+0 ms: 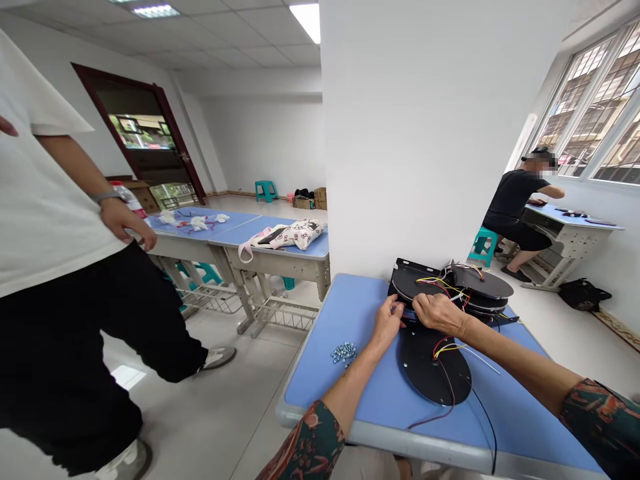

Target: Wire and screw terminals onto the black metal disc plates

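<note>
Left-hand fingers (396,308) and right-hand fingers (423,305) pressed together on the rim of stacked, wired black discs (483,283) — any pinch impossible to tell — on the blue counter (325,380), loose screws (343,353) just beside.

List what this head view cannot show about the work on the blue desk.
Head view:
- What the left hand and right hand grip on the black disc stack: the hands hide it.
- The small metal parts: too small to identify.
- The black wire's end: cut off by the lower edge.
</note>
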A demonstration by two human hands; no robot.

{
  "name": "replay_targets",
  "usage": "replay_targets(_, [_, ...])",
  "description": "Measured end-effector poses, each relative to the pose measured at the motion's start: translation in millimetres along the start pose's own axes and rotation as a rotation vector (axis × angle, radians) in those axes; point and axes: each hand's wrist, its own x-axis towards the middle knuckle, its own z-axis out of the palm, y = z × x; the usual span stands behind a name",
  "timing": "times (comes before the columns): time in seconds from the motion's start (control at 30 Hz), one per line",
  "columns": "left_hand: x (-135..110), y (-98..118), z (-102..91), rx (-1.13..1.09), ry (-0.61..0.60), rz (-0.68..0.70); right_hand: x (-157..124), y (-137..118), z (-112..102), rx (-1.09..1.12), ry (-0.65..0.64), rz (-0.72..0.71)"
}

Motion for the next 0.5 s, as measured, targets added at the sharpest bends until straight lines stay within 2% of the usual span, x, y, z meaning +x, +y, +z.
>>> replay_targets(0.2, [-3, 12, -2.9, -0.147, -0.068, -0.047, 1, -15, -13, -0.025, 0.134, -0.033])
replay_targets(0.5, [-3, 35, -2.8, -0.268, -0.196, -0.159, -3, 1, -19, -0.024, 0.167, 0.004])
